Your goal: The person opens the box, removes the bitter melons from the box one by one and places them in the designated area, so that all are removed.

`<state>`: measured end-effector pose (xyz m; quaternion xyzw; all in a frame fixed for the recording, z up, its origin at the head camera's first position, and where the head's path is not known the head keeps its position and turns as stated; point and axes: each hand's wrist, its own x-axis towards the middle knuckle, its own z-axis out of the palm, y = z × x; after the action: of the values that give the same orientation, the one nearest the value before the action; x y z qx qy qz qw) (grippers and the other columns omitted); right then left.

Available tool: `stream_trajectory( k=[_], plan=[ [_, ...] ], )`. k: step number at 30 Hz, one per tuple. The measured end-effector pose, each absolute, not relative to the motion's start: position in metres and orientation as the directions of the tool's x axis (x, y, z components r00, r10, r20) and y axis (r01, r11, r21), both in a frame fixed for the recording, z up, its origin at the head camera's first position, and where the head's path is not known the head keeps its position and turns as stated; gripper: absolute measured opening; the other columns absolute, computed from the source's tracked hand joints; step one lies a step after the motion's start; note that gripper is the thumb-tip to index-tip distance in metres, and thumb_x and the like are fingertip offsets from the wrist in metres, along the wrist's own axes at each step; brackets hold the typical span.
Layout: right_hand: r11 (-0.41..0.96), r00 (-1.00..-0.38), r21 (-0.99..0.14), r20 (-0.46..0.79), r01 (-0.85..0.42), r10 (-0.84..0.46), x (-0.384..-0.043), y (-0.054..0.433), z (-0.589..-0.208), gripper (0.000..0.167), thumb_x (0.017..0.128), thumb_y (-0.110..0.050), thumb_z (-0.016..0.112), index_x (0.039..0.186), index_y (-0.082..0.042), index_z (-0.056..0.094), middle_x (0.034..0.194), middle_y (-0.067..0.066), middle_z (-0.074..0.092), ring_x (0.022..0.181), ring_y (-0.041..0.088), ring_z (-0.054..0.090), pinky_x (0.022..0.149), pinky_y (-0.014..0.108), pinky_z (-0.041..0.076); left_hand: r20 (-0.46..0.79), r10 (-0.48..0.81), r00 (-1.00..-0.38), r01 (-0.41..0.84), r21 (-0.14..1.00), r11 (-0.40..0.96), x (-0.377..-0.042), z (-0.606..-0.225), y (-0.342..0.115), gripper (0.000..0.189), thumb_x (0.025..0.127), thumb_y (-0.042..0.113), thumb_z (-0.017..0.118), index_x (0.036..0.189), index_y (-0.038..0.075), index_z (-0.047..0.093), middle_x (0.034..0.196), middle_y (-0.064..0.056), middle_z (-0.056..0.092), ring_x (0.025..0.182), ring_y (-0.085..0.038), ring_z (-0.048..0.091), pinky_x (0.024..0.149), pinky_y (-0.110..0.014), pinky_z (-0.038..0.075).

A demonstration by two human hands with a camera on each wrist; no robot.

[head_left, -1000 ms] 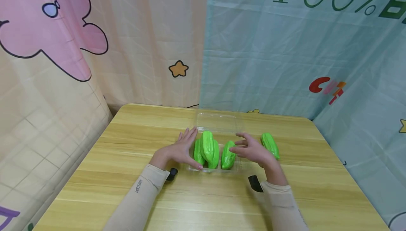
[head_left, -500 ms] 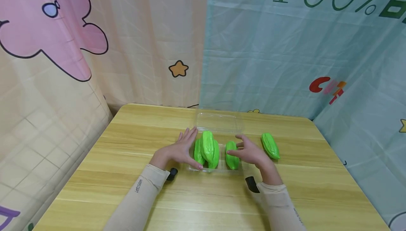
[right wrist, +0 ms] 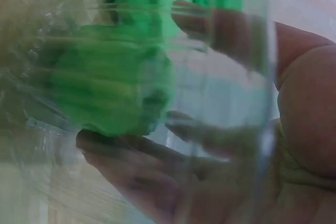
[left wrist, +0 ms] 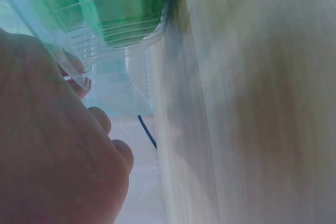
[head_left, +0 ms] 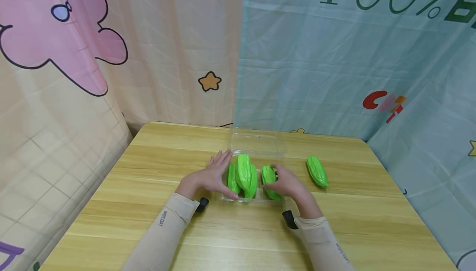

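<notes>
A clear plastic box (head_left: 241, 199) with its lid (head_left: 254, 141) folded back stands on the table, holding several green ridged oblong fruits. My left hand (head_left: 208, 178) rests at the box's left side, fingers stretched along the far left rim and thumb at the front edge. On the left, three fruits (head_left: 243, 174) are grouped, one on top. My right hand (head_left: 286, 183) holds a separate green fruit (head_left: 267, 175) at the box's right side, with thumb and fingers around it. In the right wrist view, the clear wall covers that fruit (right wrist: 113, 85) and parts of the fingers (right wrist: 131, 166).
Another green ridged fruit (head_left: 317, 172) lies on the wooden table (head_left: 238, 238) to the right of the box. Printed curtains (head_left: 305, 64) hang behind the table and along its sides.
My right hand has moved left and closed its fingers around the right-hand fruit. That fruit has shifted right, then back left with a tilt. My left hand has stayed in place.
</notes>
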<state>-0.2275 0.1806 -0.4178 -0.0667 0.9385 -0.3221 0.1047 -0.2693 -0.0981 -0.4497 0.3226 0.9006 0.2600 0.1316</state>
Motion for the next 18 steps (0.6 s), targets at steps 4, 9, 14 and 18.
stream_trajectory(
  k=[4,9,14,18],
  plan=[
    [0.799,-0.969,-0.596,-0.146,-0.074,-0.199,-0.2280,0.1783,-0.4205,0.084,0.080,-0.018,0.086,0.145,0.009,0.039,0.125,0.025,0.059,0.112,0.038,0.058,0.095,0.054,0.049,-0.066,0.651,-0.757,0.516,0.551,0.656,-0.2697,-0.4498,-0.0977,0.147,0.068,0.071,0.081,0.159,0.003,-0.011,0.166,-0.014,-0.017,0.150,-0.034,-0.019,0.118,-0.050,-0.014],
    [0.805,-0.971,-0.591,-0.157,-0.054,-0.181,-0.2279,0.1758,-0.4223,0.084,0.081,-0.013,0.085,0.148,0.004,0.038,0.129,0.024,0.058,0.114,0.038,0.057,0.096,0.055,0.048,-0.064,0.650,-0.757,0.517,0.550,0.656,-0.2699,-0.4491,-0.0973,0.147,0.067,0.072,0.081,0.159,0.002,-0.010,0.166,-0.014,-0.017,0.150,-0.035,-0.019,0.118,-0.050,-0.014],
    [0.795,-0.973,-0.605,-0.151,-0.047,-0.172,-0.2260,0.1778,-0.4185,0.083,0.081,-0.014,0.084,0.149,0.003,0.039,0.136,0.027,0.054,0.122,0.043,0.054,0.101,0.058,0.045,-0.074,0.650,-0.756,0.509,0.558,0.656,-0.2689,-0.4481,-0.0978,0.147,0.067,0.071,0.081,0.159,0.004,-0.013,0.166,-0.013,-0.019,0.150,-0.035,-0.020,0.118,-0.050,-0.013],
    [0.771,-0.978,-0.634,-0.118,-0.058,-0.171,-0.2252,0.1832,-0.4131,0.083,0.082,-0.017,0.084,0.149,0.003,0.039,0.138,0.030,0.052,0.123,0.046,0.053,0.100,0.058,0.045,-0.081,0.648,-0.757,0.502,0.564,0.656,-0.2686,-0.4483,-0.0977,0.148,0.067,0.071,0.081,0.158,0.007,-0.015,0.166,-0.011,-0.020,0.149,-0.033,-0.022,0.118,-0.049,-0.014]
  ],
)
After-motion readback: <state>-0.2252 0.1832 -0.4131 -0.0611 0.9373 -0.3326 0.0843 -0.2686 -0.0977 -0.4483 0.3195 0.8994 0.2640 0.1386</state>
